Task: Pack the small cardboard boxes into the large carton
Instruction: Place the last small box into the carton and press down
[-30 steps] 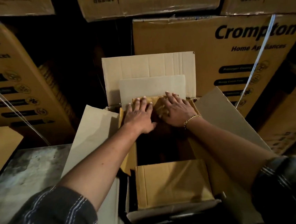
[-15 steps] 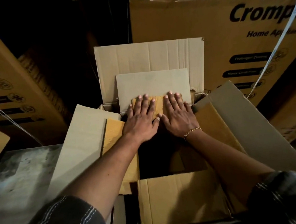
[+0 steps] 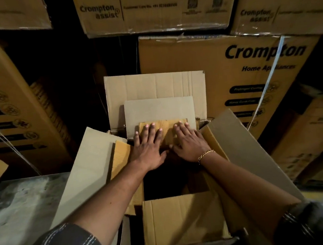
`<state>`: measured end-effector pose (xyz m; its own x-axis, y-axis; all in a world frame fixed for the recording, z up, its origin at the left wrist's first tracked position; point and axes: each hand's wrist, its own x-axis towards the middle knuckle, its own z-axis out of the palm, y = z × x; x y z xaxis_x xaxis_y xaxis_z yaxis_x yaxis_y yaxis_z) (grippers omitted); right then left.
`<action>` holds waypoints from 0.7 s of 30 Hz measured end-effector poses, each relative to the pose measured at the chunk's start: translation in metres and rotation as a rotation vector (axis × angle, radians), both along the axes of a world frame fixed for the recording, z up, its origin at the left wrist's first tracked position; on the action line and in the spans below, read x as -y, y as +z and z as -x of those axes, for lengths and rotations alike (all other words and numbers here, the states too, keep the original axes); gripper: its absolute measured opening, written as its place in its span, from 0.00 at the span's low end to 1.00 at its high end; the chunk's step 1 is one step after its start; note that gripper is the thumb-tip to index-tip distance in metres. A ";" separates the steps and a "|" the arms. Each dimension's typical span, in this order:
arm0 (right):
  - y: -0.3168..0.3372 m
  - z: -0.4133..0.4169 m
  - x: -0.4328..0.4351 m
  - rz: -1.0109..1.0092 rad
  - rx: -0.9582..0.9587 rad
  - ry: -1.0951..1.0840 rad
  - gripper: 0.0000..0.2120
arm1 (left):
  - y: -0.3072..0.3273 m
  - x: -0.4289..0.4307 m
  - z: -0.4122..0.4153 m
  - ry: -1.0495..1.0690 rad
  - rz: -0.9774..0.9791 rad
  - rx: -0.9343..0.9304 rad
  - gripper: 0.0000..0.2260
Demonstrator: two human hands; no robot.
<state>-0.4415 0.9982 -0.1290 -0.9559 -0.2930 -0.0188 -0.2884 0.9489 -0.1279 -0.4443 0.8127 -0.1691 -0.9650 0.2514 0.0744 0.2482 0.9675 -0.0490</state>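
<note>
The large carton point(image 3: 89, 164) stands open in front of me, its four flaps spread outward. Inside, against the far wall, sits a small cardboard box point(image 3: 166, 130) with a yellow-brown top. My left hand point(image 3: 149, 149) and my right hand point(image 3: 188, 143) lie flat on that top, side by side, fingers spread and pointing away from me. Neither hand grips anything. A second small cardboard box point(image 3: 182, 221) fills the near end of the carton. Between the two boxes the carton's inside is dark and I cannot see its bottom.
Printed Crompton cartons point(image 3: 211, 74) are stacked in a wall close behind and to both sides. A grey metal surface point(image 3: 20, 207) lies at the left of the carton. White strapping point(image 3: 267, 84) runs diagonally across the right stack.
Both hands have flattened and slid forward on the far small box, pressing it down against the far wall. The view has shifted a little.
</note>
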 end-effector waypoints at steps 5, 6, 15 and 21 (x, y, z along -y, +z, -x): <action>0.014 -0.042 -0.008 -0.023 0.051 0.039 0.25 | 0.026 -0.003 -0.034 -0.012 0.012 0.088 0.39; 0.018 -0.050 -0.009 -0.019 0.070 0.030 0.23 | 0.031 -0.003 -0.043 -0.013 0.017 0.125 0.38; 0.040 -0.142 -0.011 0.018 0.719 0.157 0.20 | 0.072 -0.035 -0.159 -0.084 -0.092 0.671 0.19; 0.042 -0.204 -0.020 -0.025 0.868 0.256 0.18 | 0.075 -0.032 -0.224 -0.025 -0.226 0.868 0.16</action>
